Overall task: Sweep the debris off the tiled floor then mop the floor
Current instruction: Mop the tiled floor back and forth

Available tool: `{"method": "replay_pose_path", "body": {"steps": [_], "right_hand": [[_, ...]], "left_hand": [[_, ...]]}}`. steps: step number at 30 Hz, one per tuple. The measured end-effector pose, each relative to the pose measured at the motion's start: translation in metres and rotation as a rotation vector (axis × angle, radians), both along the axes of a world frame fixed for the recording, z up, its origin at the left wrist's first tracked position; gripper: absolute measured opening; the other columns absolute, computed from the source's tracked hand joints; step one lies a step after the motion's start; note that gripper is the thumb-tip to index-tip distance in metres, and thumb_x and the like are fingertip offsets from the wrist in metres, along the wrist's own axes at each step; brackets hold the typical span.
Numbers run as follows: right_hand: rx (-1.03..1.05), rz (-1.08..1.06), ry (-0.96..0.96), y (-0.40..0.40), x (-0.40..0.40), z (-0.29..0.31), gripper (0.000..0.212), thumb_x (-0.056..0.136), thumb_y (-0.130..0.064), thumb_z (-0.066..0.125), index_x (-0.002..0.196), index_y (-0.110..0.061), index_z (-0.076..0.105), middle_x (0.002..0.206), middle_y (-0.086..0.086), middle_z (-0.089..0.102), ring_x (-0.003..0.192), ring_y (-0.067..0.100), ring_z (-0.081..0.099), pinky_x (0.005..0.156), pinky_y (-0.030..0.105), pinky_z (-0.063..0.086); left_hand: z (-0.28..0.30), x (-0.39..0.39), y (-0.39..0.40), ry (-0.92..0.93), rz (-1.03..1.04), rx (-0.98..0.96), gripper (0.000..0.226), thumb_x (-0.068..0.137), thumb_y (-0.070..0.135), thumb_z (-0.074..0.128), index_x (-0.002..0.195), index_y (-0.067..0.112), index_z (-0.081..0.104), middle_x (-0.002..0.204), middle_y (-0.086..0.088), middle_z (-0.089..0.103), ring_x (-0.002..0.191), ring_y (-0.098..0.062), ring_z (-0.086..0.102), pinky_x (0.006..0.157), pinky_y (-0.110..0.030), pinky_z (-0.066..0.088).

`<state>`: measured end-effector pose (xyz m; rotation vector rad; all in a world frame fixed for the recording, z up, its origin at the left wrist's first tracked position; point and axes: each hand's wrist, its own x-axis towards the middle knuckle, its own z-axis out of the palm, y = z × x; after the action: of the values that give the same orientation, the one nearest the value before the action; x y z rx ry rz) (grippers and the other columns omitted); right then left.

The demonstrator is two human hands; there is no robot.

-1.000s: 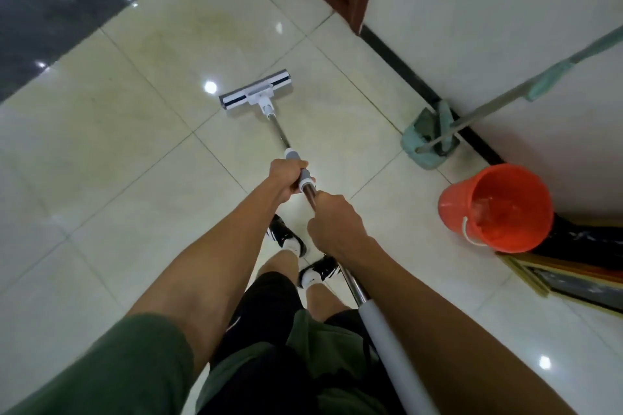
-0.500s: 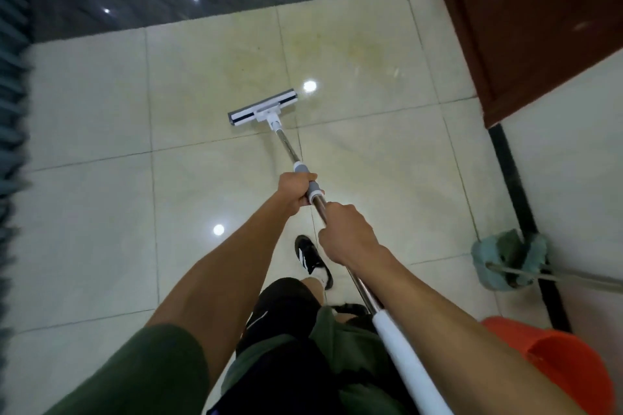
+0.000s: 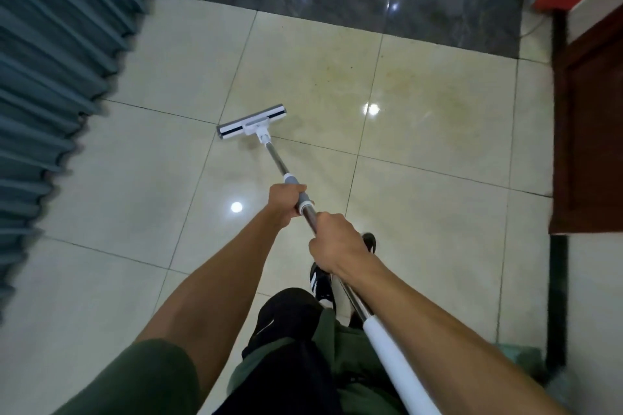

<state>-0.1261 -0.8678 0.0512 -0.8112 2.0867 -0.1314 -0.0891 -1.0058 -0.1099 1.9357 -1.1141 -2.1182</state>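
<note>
The person holds a flat mop (image 3: 269,148) by its shaft with both hands. The left hand (image 3: 285,202) wraps the grey collar of the shaft, fingers (image 3: 296,188) clenched round it. The right hand (image 3: 337,242) grips the bare metal section just behind the left, its fingers curled under the shaft and mostly hidden from view, grasping it. The white upper sleeve of the shaft runs back past the right forearm.

The mop head (image 3: 252,121) lies flat on the tiled floor (image 3: 421,199), well ahead of the fingers of the left hand and slightly to their left. It sits next to a grout line where four cream tiles meet.

Progress, as judged from this view:

- Sweeping: no loose debris shows on the cream tiles, so the sweeping stage appears complete.
- Mopping: in hand. A mop, not a broom, is in contact with the floor.
- Remaining: a yellowish stained patch (image 3: 421,101) shows on the tile ahead of the fingers and to their right, beyond the mop head. It appears not yet cleaned.
- Whether the tiles are already wet cannot be told; the sheen may be gloss alone.

A pleated blue-grey curtain (image 3: 50,77) borders the floor far to the left of the fingers. A dark wooden door (image 3: 586,131) stands to their right.
</note>
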Motion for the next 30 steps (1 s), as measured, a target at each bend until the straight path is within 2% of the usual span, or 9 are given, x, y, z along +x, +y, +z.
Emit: {"method": "replay_pose_path", "body": {"steps": [7,12,15,19,26,30], "right_hand": [[-0.010,0.172,-0.013,-0.060,-0.046,-0.012,0.033,0.089,-0.001,0.051,0.122,-0.008,0.053,0.094,0.007,0.053,0.075,0.025,0.054,0.049,0.029,0.033],[-0.017,0.231,-0.033,-0.112,-0.100,-0.020,0.039,0.091,-0.002,0.050,0.128,-0.011,0.051,0.090,0.006,0.052,0.075,0.024,0.056,0.059,0.033,0.043],[-0.026,0.251,-0.029,-0.140,-0.128,-0.021,0.036,0.092,-0.005,0.052,0.128,-0.011,0.051,0.089,0.005,0.050,0.075,0.024,0.055,0.062,0.034,0.044],[-0.013,0.271,-0.022,-0.170,-0.158,-0.018,0.032,0.093,-0.005,0.052,0.125,-0.010,0.052,0.090,0.005,0.049,0.076,0.025,0.053,0.063,0.034,0.044],[-0.013,0.229,-0.033,-0.227,-0.189,-0.022,0.035,0.093,-0.005,0.052,0.127,-0.009,0.052,0.096,0.009,0.054,0.077,0.025,0.053,0.067,0.034,0.048],[-0.016,0.182,-0.010,-0.272,-0.198,-0.033,0.031,0.093,-0.004,0.050,0.123,-0.008,0.054,0.093,0.008,0.051,0.075,0.026,0.051,0.064,0.033,0.043]], "left_hand": [[-0.010,-0.025,-0.051,-0.057,0.116,-0.019,0.010,0.094,0.004,0.065,0.087,-0.003,0.061,0.072,-0.016,0.062,0.061,-0.031,0.063,0.078,-0.051,0.060],[-0.012,-0.071,-0.099,-0.106,0.157,-0.038,0.009,0.094,0.004,0.065,0.087,-0.001,0.061,0.074,-0.014,0.062,0.059,-0.027,0.063,0.077,-0.050,0.061],[-0.013,-0.097,-0.125,-0.132,0.175,-0.048,0.008,0.093,0.004,0.066,0.090,-0.002,0.062,0.078,-0.016,0.063,0.060,-0.027,0.064,0.067,-0.044,0.061],[-0.010,-0.126,-0.154,-0.118,0.179,-0.026,0.007,0.094,0.001,0.064,0.091,-0.001,0.059,0.073,-0.014,0.059,0.053,-0.025,0.061,0.059,-0.038,0.061],[-0.015,-0.160,-0.216,-0.105,0.158,-0.024,0.014,0.090,0.000,0.070,0.098,-0.005,0.060,0.079,-0.017,0.061,0.053,-0.026,0.063,0.066,-0.044,0.061],[-0.025,-0.176,-0.265,-0.067,0.139,0.001,0.017,0.089,-0.003,0.070,0.100,-0.004,0.057,0.081,-0.017,0.060,0.055,-0.027,0.063,0.070,-0.050,0.062]]}}
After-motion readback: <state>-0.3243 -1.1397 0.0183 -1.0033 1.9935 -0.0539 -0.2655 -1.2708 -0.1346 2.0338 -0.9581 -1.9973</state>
